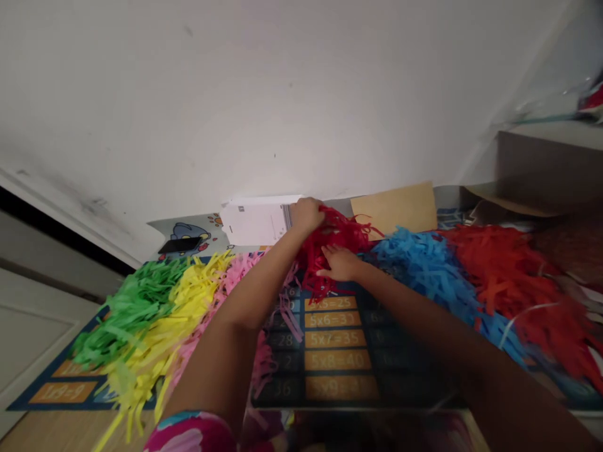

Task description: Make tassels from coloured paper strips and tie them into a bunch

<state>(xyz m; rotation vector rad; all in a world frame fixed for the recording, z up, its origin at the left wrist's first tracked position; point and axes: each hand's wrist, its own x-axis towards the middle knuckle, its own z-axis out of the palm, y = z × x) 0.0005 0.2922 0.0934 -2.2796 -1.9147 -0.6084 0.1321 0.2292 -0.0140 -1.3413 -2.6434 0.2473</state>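
A heap of dark red fringed paper strips lies at the far side of a dark blue multiplication-table mat. My left hand is closed on the top of this red heap, close to a stack of white sheets. My right hand lies on the red strips with its fingers stretched flat, pressing them down. Both forearms reach forward over the mat.
Green, yellow and pink strip heaps lie to the left, blue and bright red ones to the right. A black phone, a brown cardboard sheet and a white wall stand behind. A grey shelf sits at right.
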